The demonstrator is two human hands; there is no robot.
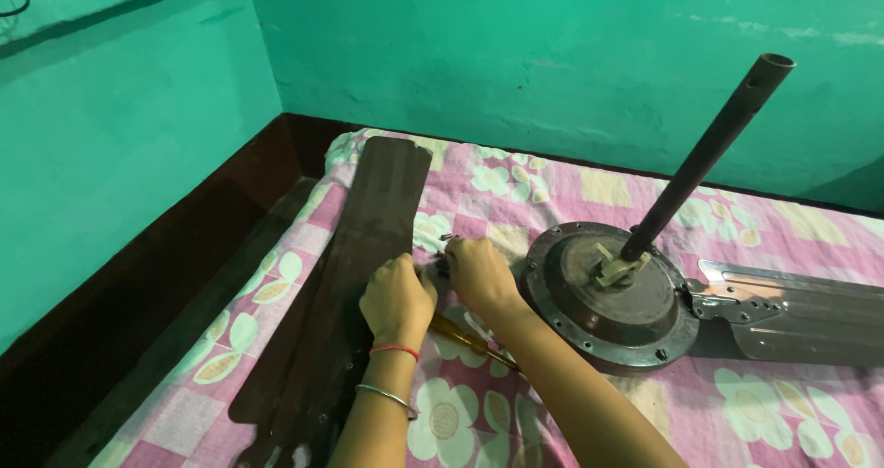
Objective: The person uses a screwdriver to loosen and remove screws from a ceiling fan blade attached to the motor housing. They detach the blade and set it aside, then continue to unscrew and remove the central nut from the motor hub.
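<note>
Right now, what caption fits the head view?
Both hands meet beside a loose fan blade on a floral sheet, fan motor alongside.

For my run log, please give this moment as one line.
left hand: on dark fan blade | right hand: at small parts beside blade | screwdriver: under wrists | fan motor: right

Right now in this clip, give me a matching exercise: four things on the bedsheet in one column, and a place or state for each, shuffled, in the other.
Things:
1. fan motor housing
2. downrod
3. detached fan blade
4. screwdriver

Places or states:
A. lies under the right forearm
B. rises tilted from the motor
C. lies flat along the bed's left side, under the left hand
D. sits right of the right hand, one blade attached

Pairs: 1-D, 2-B, 3-C, 4-A
</note>
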